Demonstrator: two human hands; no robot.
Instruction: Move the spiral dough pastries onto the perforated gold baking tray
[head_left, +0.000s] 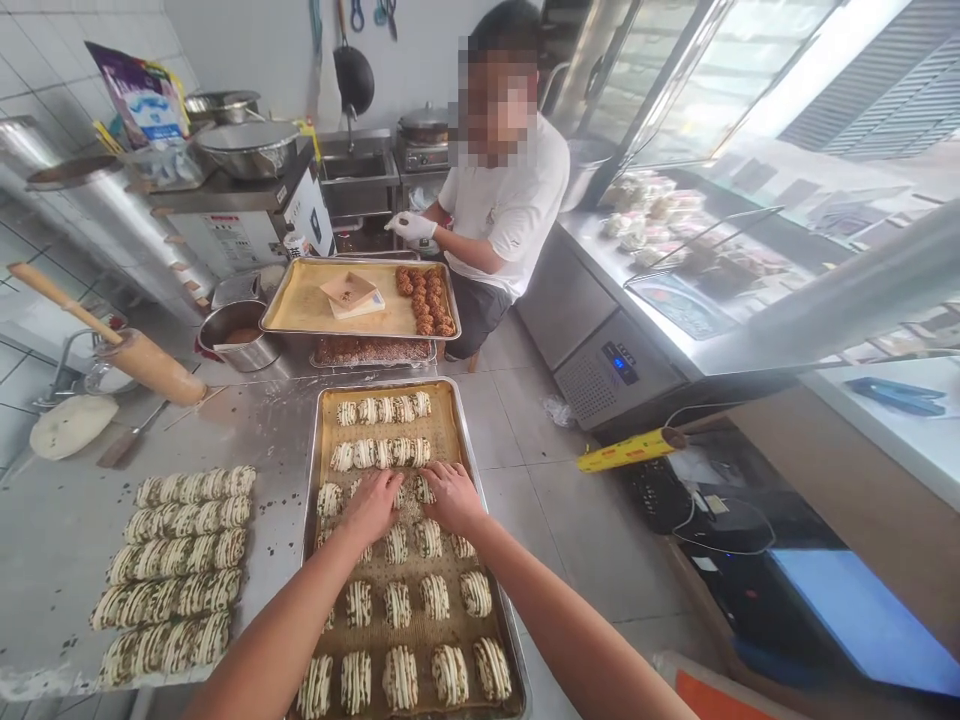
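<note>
A metal baking tray (pixel 459 415) with brown lining holds rows of cut, striped dough rolls with green flecks. My left hand (pixel 375 505) is over the third row from the back, its fingers curled round a dough roll mostly hidden under them. Beside it, my right hand (pixel 452 497) grips another dough roll (pixel 424 490) in that row, fingertips bent down. Behind the hands, two rows (pixel 382 454) sit with their pieces close together. Nearer me, pieces (pixel 397 604) stand spaced apart on the lining.
On the steel table (pixel 277 440) at left lie several uncut-looking striped dough rows (pixel 176 565), a rolling pin (pixel 150 365) and a dough lump (pixel 73 427). A co-worker (pixel 510 190) with a white glove sits behind another tray (pixel 300 300) of brown clusters (pixel 431 300).
</note>
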